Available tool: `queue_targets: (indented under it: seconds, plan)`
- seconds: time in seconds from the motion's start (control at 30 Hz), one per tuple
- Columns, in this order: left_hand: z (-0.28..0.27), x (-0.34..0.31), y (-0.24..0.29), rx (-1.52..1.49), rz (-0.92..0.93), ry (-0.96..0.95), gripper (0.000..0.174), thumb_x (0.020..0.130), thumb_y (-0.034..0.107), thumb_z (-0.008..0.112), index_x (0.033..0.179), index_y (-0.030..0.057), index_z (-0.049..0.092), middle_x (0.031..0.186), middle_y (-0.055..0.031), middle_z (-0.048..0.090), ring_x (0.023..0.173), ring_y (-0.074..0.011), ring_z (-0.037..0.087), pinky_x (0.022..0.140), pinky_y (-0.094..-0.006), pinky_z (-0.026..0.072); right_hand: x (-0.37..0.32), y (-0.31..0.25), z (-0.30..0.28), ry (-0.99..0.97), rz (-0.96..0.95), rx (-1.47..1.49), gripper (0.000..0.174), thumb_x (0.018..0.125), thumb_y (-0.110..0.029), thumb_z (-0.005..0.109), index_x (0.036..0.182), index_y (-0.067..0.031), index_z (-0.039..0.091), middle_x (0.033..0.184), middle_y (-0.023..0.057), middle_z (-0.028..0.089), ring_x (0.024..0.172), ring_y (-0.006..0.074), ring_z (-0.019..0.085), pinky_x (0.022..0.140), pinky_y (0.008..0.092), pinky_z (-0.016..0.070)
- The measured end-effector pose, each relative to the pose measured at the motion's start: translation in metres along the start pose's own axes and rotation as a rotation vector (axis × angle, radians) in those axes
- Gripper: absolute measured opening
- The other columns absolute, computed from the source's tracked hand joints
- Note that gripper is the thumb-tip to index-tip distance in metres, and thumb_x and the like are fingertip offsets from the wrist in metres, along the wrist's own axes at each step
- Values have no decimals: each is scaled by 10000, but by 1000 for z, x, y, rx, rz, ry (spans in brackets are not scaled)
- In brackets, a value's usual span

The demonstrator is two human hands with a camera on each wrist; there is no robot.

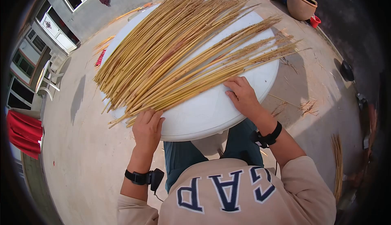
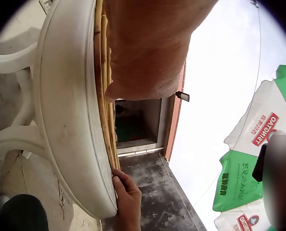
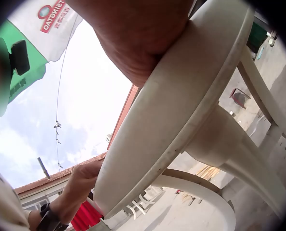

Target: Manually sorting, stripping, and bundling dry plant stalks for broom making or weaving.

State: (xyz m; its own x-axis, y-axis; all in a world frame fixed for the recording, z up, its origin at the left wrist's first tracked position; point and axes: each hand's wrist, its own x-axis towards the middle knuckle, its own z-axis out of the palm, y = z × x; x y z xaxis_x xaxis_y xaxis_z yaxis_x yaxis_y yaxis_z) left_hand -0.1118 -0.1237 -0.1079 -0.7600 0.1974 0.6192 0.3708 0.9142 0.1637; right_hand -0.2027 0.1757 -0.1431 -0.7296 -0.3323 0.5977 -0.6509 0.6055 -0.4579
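Observation:
A broad layer of long dry stalks point(image 1: 163, 50) with feathery seed heads covers much of a round white plastic table point(image 1: 195, 121). Their cut ends lie toward the left, and the heads fan out to the far right. My left hand point(image 1: 147, 129) is at the cut ends of the nearest stalks, its fingers over them and its thumb to the right. Farther right, my right hand point(image 1: 243, 96) touches the nearest stalks with its fingertips, thumb held apart over the tabletop. In the left wrist view, stalks point(image 2: 103, 91) run along the table rim beneath the left hand.
Straw scraps point(image 1: 308, 107) litter the concrete right of the table. A stalk bundle point(image 1: 337, 168) lies at the lower right. A large clay pot point(image 1: 301, 4) and a red bucket point(image 1: 315, 21) stand at the back right. A white chair point(image 1: 49, 78) is at the left.

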Motion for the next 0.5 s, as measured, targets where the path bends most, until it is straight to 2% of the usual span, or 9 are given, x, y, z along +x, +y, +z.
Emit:
queue_targets:
  seconds: [0.03, 0.1, 0.17, 0.27, 0.4, 0.5]
  plan:
    - [4, 1, 6, 55, 33, -61, 214, 660, 45, 705, 859, 45, 630, 820, -75, 573, 833, -261, 562, 697, -347, 460, 0, 1, 0, 0, -15, 28, 248, 709, -2, 647, 951, -27, 598, 960, 101, 548, 904, 291, 511, 780, 364, 456]
    - [14, 2, 5, 15, 61, -39, 241, 634, 76, 720, 855, 48, 627, 793, -73, 561, 789, -266, 543, 675, -353, 449, -1, 2, 1, 28, -8, 12, 205, 715, -7, 645, 913, -29, 597, 944, 94, 549, 891, 282, 513, 770, 357, 459]
    - [18, 5, 7, 68, 5, -90, 255, 635, 83, 723, 869, 50, 627, 793, -78, 564, 786, -273, 530, 679, -360, 439, -2, 4, 1, 58, -6, 2, 164, 720, -12, 644, 876, -31, 597, 928, 87, 550, 877, 273, 515, 760, 349, 462]
    - [23, 6, 6, 34, 17, -97, 257, 640, 85, 724, 874, 51, 624, 789, -80, 567, 792, -282, 521, 691, -365, 429, -4, 6, 1, 75, -2, 52, 70, 742, -25, 630, 803, -46, 600, 857, 53, 562, 831, 247, 523, 716, 337, 469]
    - [24, 10, 7, -5, -53, -39, 243, 651, 84, 720, 870, 46, 622, 783, -81, 556, 798, -287, 509, 703, -378, 421, -4, 6, 3, 95, 23, 86, 62, 743, -30, 632, 792, -48, 599, 841, 53, 563, 819, 251, 526, 708, 340, 471]
    - [26, 15, -1, 76, 18, -106, 220, 670, 82, 706, 865, 34, 618, 797, -96, 572, 814, -299, 500, 710, -392, 410, -5, 6, 3, 95, 56, 129, 45, 753, -41, 629, 774, -44, 590, 851, 69, 564, 838, 271, 528, 720, 350, 466]
